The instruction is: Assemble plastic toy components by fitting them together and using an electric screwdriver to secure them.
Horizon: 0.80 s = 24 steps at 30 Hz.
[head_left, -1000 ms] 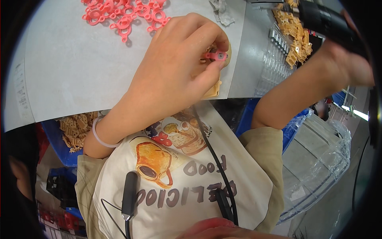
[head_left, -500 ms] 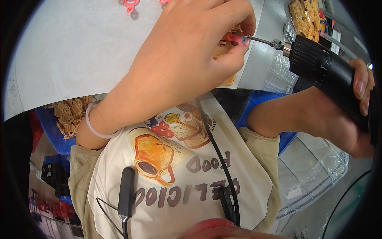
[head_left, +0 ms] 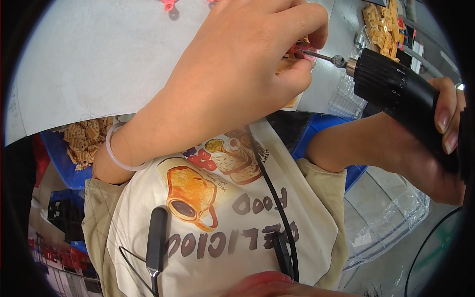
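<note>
My left hand point(head_left: 247, 64) is closed over a small pink plastic part point(head_left: 310, 53), pinching it between thumb and fingers. Part of a tan plastic piece point(head_left: 286, 66) shows beneath the thumb; my hand covers the rest. In my right hand point(head_left: 420, 156) is a black electric screwdriver point(head_left: 391, 81), its body tilted and its fingers wrapped round the handle. The thin metal bit point(head_left: 321, 56) points left and its tip meets the pink part. Any screw at the tip is too small to make out.
More pink ring-shaped parts point(head_left: 169, 6) lie at the worktable's point(head_left: 104, 64) far edge. Tan pieces fill a blue bin point(head_left: 59, 158) at left, and another tan pile point(head_left: 382, 29) sits at far right. Clear plastic trays point(head_left: 349, 94) stand near the screwdriver. A black cable point(head_left: 269, 180) crosses my apron.
The screwdriver has shifted a little left, and its bit reaches farther onto the pink part. My left hand has moved slightly right and down, still holding that part.
</note>
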Each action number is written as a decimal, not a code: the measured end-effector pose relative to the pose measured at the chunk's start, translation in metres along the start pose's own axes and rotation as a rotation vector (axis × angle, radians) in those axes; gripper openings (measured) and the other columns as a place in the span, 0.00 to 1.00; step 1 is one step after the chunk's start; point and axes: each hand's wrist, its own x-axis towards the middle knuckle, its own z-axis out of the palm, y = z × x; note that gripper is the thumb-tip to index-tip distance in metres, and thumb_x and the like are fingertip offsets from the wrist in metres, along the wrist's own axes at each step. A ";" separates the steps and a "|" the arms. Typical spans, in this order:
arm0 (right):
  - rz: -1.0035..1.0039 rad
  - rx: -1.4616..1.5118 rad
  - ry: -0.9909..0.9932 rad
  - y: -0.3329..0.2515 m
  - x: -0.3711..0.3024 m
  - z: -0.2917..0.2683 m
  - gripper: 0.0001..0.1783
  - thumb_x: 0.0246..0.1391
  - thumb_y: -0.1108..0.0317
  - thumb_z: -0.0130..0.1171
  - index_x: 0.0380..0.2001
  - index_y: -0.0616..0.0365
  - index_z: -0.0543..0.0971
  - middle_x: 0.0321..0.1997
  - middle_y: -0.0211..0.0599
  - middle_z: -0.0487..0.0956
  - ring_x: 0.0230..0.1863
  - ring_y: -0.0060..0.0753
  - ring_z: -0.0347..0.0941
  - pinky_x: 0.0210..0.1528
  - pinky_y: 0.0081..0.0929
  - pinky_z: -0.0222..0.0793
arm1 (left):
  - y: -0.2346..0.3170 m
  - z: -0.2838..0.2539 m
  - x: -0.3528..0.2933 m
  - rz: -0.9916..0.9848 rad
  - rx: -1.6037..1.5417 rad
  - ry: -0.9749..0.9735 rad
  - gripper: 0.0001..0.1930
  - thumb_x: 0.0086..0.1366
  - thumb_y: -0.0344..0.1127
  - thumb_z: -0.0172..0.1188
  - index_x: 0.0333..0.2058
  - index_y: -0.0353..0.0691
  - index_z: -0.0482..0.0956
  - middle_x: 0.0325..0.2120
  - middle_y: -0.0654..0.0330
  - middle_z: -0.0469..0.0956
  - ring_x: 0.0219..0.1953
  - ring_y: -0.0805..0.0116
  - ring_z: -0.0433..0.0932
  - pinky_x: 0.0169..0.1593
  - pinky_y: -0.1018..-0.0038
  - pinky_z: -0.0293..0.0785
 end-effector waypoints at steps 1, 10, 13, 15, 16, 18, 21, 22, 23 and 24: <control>0.004 0.004 -0.003 0.000 -0.001 0.000 0.08 0.45 0.68 0.62 0.24 0.56 0.72 0.20 0.26 0.68 0.20 0.23 0.64 0.29 0.23 0.64 | 0.000 0.001 0.000 0.001 0.000 0.001 0.10 0.57 0.32 0.63 0.37 0.37 0.75 0.35 0.57 0.73 0.41 0.58 0.73 0.48 0.67 0.68; 0.038 0.041 -0.032 -0.003 -0.002 -0.010 0.09 0.45 0.67 0.62 0.24 0.56 0.72 0.20 0.26 0.68 0.19 0.22 0.64 0.29 0.23 0.64 | -0.002 0.005 -0.002 0.016 0.001 0.012 0.11 0.56 0.32 0.63 0.38 0.38 0.76 0.36 0.57 0.73 0.41 0.57 0.73 0.48 0.66 0.68; 0.049 0.044 -0.037 0.006 -0.003 -0.010 0.09 0.44 0.67 0.62 0.24 0.55 0.72 0.20 0.26 0.68 0.19 0.22 0.64 0.29 0.22 0.64 | -0.003 0.007 -0.003 0.023 -0.006 0.009 0.11 0.56 0.32 0.63 0.38 0.38 0.76 0.36 0.57 0.73 0.41 0.56 0.73 0.48 0.65 0.68; 0.059 0.048 -0.040 0.009 -0.004 -0.010 0.09 0.44 0.67 0.62 0.24 0.55 0.72 0.20 0.25 0.68 0.19 0.21 0.64 0.29 0.22 0.63 | -0.004 0.008 -0.003 0.025 -0.009 0.008 0.11 0.56 0.32 0.63 0.38 0.38 0.76 0.36 0.57 0.73 0.42 0.56 0.73 0.48 0.65 0.68; 0.064 0.050 -0.042 0.009 -0.005 -0.011 0.09 0.44 0.67 0.62 0.24 0.55 0.72 0.20 0.25 0.68 0.19 0.21 0.64 0.29 0.22 0.63 | -0.005 0.009 -0.004 0.025 -0.011 0.008 0.11 0.56 0.32 0.63 0.38 0.38 0.76 0.36 0.57 0.73 0.42 0.56 0.73 0.48 0.65 0.68; 0.071 0.054 -0.049 0.011 -0.004 -0.013 0.09 0.44 0.66 0.62 0.23 0.55 0.72 0.20 0.25 0.68 0.19 0.21 0.64 0.29 0.22 0.63 | -0.006 0.011 -0.002 0.030 -0.015 0.010 0.12 0.56 0.32 0.63 0.38 0.39 0.76 0.36 0.56 0.73 0.42 0.56 0.73 0.48 0.65 0.68; 0.085 0.061 -0.056 0.010 -0.002 -0.022 0.09 0.44 0.66 0.62 0.23 0.55 0.72 0.20 0.25 0.68 0.19 0.21 0.64 0.29 0.22 0.63 | -0.007 0.013 -0.004 0.035 -0.020 0.011 0.12 0.56 0.33 0.63 0.39 0.39 0.76 0.36 0.56 0.73 0.42 0.56 0.73 0.48 0.64 0.68; 0.090 0.063 -0.058 0.008 -0.003 -0.023 0.09 0.44 0.66 0.62 0.23 0.55 0.72 0.20 0.25 0.69 0.19 0.21 0.64 0.29 0.22 0.63 | -0.008 0.013 -0.006 0.036 -0.022 0.011 0.12 0.56 0.33 0.63 0.39 0.39 0.76 0.37 0.56 0.73 0.42 0.56 0.73 0.48 0.64 0.68; 0.094 0.069 -0.062 0.011 -0.001 -0.022 0.09 0.44 0.66 0.62 0.23 0.55 0.72 0.20 0.25 0.69 0.19 0.21 0.64 0.29 0.22 0.63 | -0.009 0.012 -0.006 0.036 -0.020 0.013 0.12 0.56 0.33 0.63 0.39 0.39 0.76 0.37 0.56 0.73 0.42 0.55 0.73 0.48 0.64 0.68; 0.098 0.075 -0.065 0.011 -0.003 -0.018 0.09 0.44 0.66 0.62 0.23 0.55 0.72 0.20 0.25 0.69 0.19 0.20 0.64 0.29 0.22 0.63 | -0.009 0.014 -0.006 0.037 -0.018 0.015 0.12 0.56 0.33 0.63 0.39 0.39 0.76 0.37 0.56 0.73 0.42 0.55 0.73 0.48 0.64 0.68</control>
